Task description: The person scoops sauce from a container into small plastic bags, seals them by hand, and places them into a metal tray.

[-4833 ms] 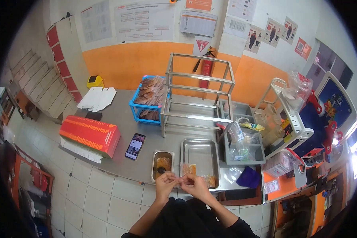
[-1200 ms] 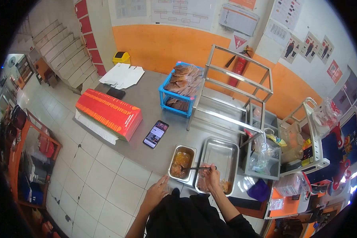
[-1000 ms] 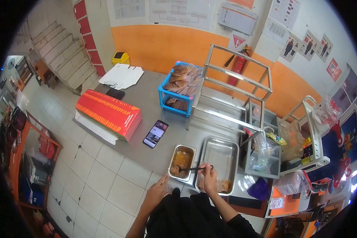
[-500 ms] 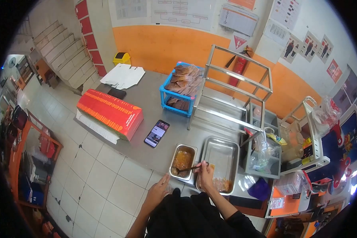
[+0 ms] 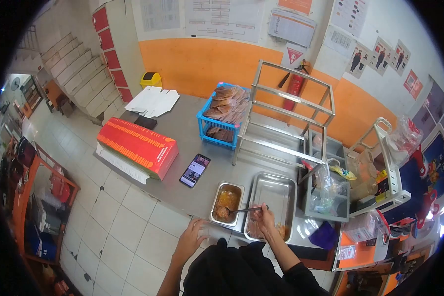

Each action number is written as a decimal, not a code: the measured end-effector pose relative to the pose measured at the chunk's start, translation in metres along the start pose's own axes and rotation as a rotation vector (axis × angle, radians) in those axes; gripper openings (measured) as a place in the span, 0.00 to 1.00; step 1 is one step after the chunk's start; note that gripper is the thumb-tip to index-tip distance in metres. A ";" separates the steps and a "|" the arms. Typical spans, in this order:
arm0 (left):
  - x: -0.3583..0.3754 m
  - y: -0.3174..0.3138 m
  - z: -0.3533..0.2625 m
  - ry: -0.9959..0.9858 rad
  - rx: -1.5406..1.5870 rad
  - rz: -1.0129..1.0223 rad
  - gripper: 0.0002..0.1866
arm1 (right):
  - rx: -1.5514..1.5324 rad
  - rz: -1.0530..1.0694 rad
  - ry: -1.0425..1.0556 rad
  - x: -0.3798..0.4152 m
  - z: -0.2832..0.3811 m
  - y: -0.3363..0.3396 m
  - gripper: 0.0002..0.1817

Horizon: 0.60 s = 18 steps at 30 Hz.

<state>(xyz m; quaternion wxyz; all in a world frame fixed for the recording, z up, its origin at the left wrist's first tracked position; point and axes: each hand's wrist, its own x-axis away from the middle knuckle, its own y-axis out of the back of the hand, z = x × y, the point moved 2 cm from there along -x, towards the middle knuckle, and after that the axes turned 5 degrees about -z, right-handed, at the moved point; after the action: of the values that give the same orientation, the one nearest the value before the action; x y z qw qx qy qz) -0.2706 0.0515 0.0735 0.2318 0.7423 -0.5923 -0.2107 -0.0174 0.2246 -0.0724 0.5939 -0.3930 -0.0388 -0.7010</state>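
Observation:
My right hand grips the dark handle of a ladle. Its bowl lies in the orange-brown sauce filling a small deep steel pan at the table's near edge. Left of that pan, apart from it, my left hand is held with fingers curved and thumb spread; nothing distinct shows between them. A larger shallow steel tray stands to the right, partly under my right hand. In its near end lie clear packets with brownish contents, partly hidden by the hand.
A phone lies beyond the small pan, beside a long red box. Blue baskets hold brown packets. A steel rack frame stands behind the tray, with grey bins on the right. White cardboard sits at the far left.
My left hand has moved left and down, away from the pan's near edge, and its fingers have parted. My right hand has shifted right with the ladle, whose bowl moved slightly right within the sauce.

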 end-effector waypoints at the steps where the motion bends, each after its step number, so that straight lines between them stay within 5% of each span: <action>1: -0.001 0.002 0.000 -0.047 -0.025 -0.027 0.22 | -0.016 -0.002 -0.010 -0.002 -0.002 0.003 0.15; 6: -0.002 0.007 0.000 -0.059 -0.033 -0.087 0.11 | -0.111 0.024 -0.089 -0.010 -0.007 0.015 0.15; 18: -0.002 0.004 0.020 -0.144 -0.015 -0.279 0.12 | 0.006 0.175 0.173 0.028 0.002 -0.003 0.15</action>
<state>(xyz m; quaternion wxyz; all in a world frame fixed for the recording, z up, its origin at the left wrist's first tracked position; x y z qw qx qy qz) -0.2862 0.0507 0.0595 0.1625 0.7986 -0.4969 -0.2981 -0.0186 0.2045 -0.0532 0.6552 -0.3311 0.0447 -0.6776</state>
